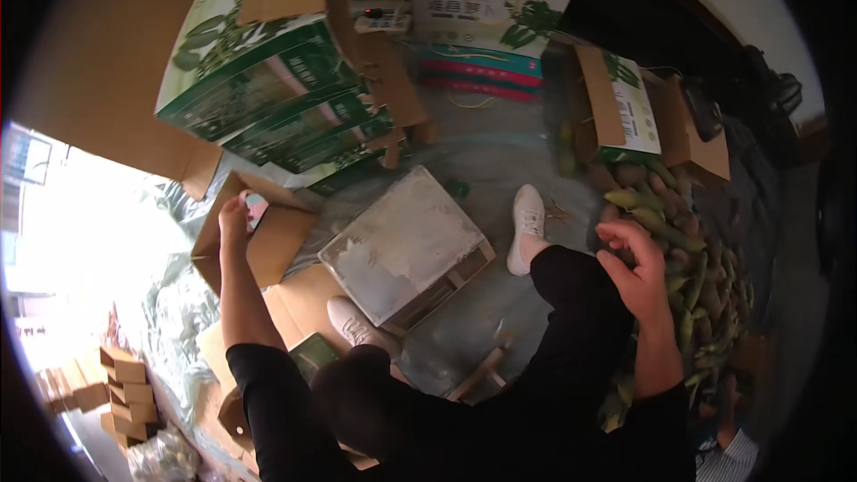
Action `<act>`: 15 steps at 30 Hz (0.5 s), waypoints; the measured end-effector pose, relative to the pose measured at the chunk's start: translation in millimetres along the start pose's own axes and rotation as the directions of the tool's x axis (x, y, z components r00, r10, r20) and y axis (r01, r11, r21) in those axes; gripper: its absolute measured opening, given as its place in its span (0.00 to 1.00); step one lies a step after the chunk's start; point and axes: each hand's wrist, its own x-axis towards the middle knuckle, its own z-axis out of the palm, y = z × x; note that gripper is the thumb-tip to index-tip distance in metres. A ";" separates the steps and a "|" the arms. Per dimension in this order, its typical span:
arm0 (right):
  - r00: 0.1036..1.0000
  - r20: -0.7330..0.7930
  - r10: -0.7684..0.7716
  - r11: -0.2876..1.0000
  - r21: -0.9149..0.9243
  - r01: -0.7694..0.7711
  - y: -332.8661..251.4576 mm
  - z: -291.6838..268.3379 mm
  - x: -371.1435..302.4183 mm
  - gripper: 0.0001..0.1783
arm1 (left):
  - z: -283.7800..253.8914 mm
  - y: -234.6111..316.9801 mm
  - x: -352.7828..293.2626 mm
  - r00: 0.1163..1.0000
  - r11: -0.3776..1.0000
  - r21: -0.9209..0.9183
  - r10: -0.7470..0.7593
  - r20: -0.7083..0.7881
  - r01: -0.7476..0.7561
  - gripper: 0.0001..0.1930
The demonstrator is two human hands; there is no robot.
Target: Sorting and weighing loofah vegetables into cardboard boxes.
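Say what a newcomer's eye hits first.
The scuffed, pale, rectangular wooden stand between the white lace-up shoes, near centre, probably stands out first. Next come the heap of long green and brown produce at right, beside the right hand, and the stack of green-and-white cardboard boxes, upper left.

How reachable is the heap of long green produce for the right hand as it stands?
Probably yes: the right hand is right beside the heap of long green produce, with no box visibly between them, though one view leaves depth uncertain.

Pale lettering (336, 66) on green carton (259, 89), dark on white box (489, 29)
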 end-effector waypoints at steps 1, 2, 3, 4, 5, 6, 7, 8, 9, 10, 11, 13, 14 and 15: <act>0.999 -0.020 0.024 1.000 0.016 -0.024 3.8 -2.4 -3.0 0.17 | 10.0 -11.3 -6.1 1.000 1.000 0.006 -0.003 0.028 0.003 0.16; 0.999 -0.050 -0.011 0.999 0.045 0.013 11.7 9.9 12.8 0.17 | -3.5 -5.5 8.8 0.995 0.999 0.029 0.043 0.095 -0.046 0.16; 0.997 -0.058 0.042 0.996 0.080 -0.038 19.0 6.9 11.9 0.16 | 4.3 -15.3 7.6 0.977 0.997 0.052 0.041 0.208 -0.053 0.15; 0.993 -0.065 0.094 0.989 0.118 -0.086 26.7 5.1 11.5 0.16 | 6.7 -22.0 7.1 0.973 0.997 0.053 0.043 0.227 -0.056 0.15; 0.991 -0.076 0.112 0.985 0.143 -0.100 37.2 4.0 11.2 0.16 | 14.2 -23.0 4.8 0.972 0.996 0.056 0.058 0.229 -0.072 0.15; 0.988 -0.092 0.125 0.984 0.140 -0.112 47.2 6.0 10.4 0.16 | 12.5 -24.1 2.9 0.972 0.994 0.066 0.073 0.223 -0.090 0.16; 0.987 -0.059 0.148 0.976 0.167 -0.136 57.5 8.5 9.4 0.16 | 6.2 -24.3 -0.1 0.980 0.981 0.153 0.095 0.176 -0.122 0.17; 0.986 -0.029 0.165 0.969 0.193 -0.156 68.4 10.0 9.4 0.16 | 2.6 -22.2 -1.9 0.984 0.960 0.235 0.125 0.130 -0.153 0.18; 0.975 -0.003 0.224 0.950 0.225 -0.217 82.4 7.4 6.0 0.17 | 8.6 -19.0 -7.7 0.989 0.963 0.229 0.127 0.070 -0.140 0.19; 0.972 -0.021 0.234 0.950 0.219 -0.224 98.9 3.5 0.9 0.17 | 18.2 -17.2 -14.7 0.987 0.962 0.226 0.135 0.090 -0.152 0.19; 0.966 -0.007 0.259 0.946 0.206 -0.252 115.7 2.4 -2.9 0.17 | 15.3 -16.0 -19.8 0.972 0.915 0.328 0.221 0.078 -0.235 0.19; 0.954 0.011 0.299 0.936 0.193 -0.296 154.9 6.7 -15.2 0.17 | 9.7 -20.2 -35.4 0.939 0.833 0.437 0.329 0.101 -0.339 0.19; 0.949 -0.009 0.315 0.934 0.180 -0.308 185.2 4.7 -30.9 0.17 | 27.3 -12.0 -49.8 0.943 0.818 0.470 0.274 0.189 -0.331 0.22; 0.942 0.011 0.335 0.929 0.163 -0.333 212.5 13.0 -42.3 0.18 | 19.3 -18.3 -56.2 0.895 0.735 0.514 0.401 0.196 -0.442 0.24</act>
